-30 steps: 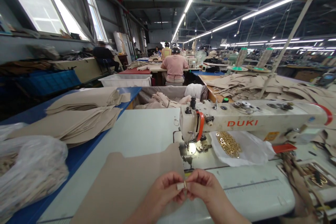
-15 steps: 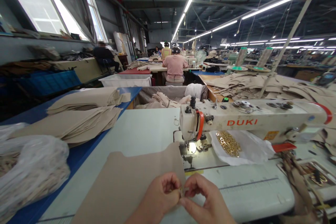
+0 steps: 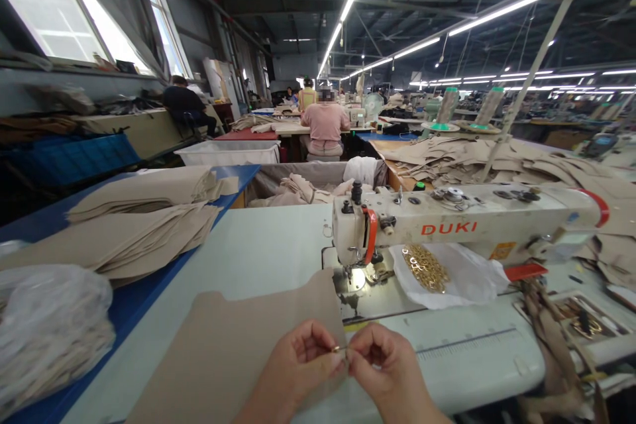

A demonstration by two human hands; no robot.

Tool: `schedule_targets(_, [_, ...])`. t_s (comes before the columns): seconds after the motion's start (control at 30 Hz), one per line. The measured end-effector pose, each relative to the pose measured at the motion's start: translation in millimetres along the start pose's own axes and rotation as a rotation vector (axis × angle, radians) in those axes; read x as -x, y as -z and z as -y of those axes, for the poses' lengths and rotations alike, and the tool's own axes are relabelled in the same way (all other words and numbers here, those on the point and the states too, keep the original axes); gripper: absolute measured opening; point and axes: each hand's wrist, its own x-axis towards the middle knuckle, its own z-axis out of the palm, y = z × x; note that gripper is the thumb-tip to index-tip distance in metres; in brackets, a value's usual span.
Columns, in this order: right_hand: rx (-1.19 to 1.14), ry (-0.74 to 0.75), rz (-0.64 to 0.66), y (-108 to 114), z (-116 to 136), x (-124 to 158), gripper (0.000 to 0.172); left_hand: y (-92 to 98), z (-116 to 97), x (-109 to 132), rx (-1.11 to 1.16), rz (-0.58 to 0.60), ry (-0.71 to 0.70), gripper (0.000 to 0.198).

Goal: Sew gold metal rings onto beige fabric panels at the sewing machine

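Observation:
My left hand (image 3: 302,359) and my right hand (image 3: 381,363) meet fingertip to fingertip over the right edge of a beige fabric panel (image 3: 238,338). Both are closed in a pinch on a small gold metal ring (image 3: 337,348), mostly covered by the fingers. Whether a fabric strip runs through it I cannot tell. The panel lies flat on the pale table, its far right corner close to the needle area of a white sewing machine (image 3: 397,232). Behind the needle, under the machine arm, a white plastic bag (image 3: 470,285) holds many gold metal rings (image 3: 424,266).
Stacked beige panels (image 3: 144,199) and a clear plastic bag (image 3: 54,324) of pieces rest on the blue table at left. Beige straps (image 3: 551,344) hang at the right. A cloth-lined bin (image 3: 298,179) stands ahead, with a seated person in pink (image 3: 325,122) beyond.
The view has turned slightly right. My fingertips have shifted round the small ring, and its gold edge now shows between them. The panel stays by the needle.

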Motion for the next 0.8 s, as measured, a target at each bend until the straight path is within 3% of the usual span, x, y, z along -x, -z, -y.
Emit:
schedule_targets(0.17, [-0.028,-0.044,0.002,1,10,0,0.02,0.6,3,0,-0.077,-0.045,-0.092,0.026])
schedule_targets(0.4, [-0.306,-0.156,0.117,6,14,-1,0.035,-8.7,11,7,-0.048,-0.158,-0.204,0.025])
schedule_targets(0.6, [-0.15,-0.155,0.131,10,17,-2,0.031,-15.5,7,14,-0.07,-0.224,-0.245,0.02])
schedule_targets(0.8, [0.284,0.042,0.16,14,28,-2,0.015,-6.0,7,8,-0.156,-0.151,-0.157,0.023])
